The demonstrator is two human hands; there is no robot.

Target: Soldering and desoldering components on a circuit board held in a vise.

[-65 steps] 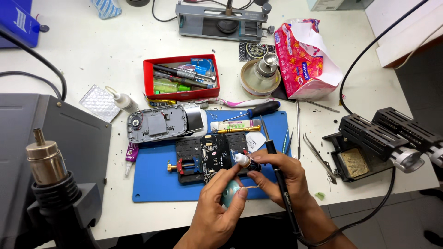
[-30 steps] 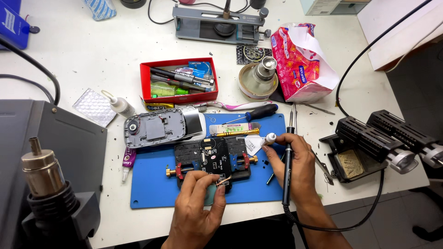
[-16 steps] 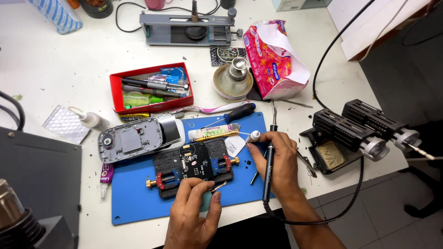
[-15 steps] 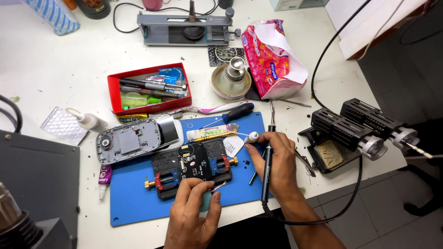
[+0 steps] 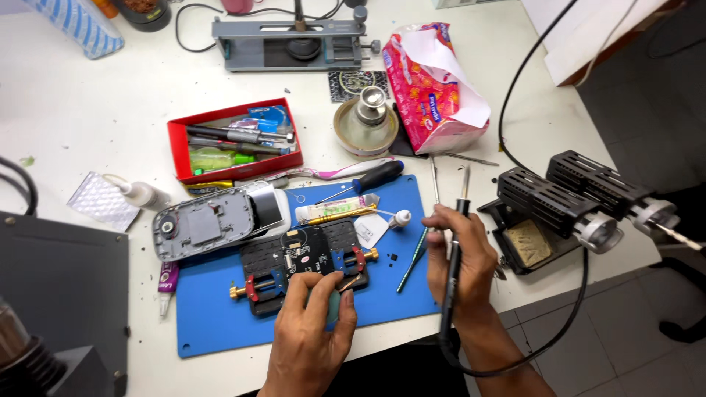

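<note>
A dark circuit board (image 5: 307, 252) is clamped in a black holder with red and brass knobs on the blue mat (image 5: 213, 320). My left hand (image 5: 312, 334) rests at the holder's front edge, its fingers closed on thin tweezers (image 5: 348, 283) whose tips lie by the board's lower right corner. To the right, at the mat's edge, my right hand (image 5: 462, 254) grips a black soldering iron (image 5: 453, 276) with its tip pointing away from me. A small white bottle (image 5: 401, 218) lies on the mat just left of that hand, apart from it.
A grey phone housing (image 5: 209, 222), a red tool tray (image 5: 234, 140), a black-handled screwdriver (image 5: 375, 179) and a pink tissue pack (image 5: 434, 81) lie behind the mat. The black iron stand (image 5: 559, 202) sits at the right table edge. A grey station (image 5: 59, 287) fills the left.
My right hand has drawn away to the right from the small white bottle, which now lies on the mat. The left hand stays at the holder. The view has shifted.
</note>
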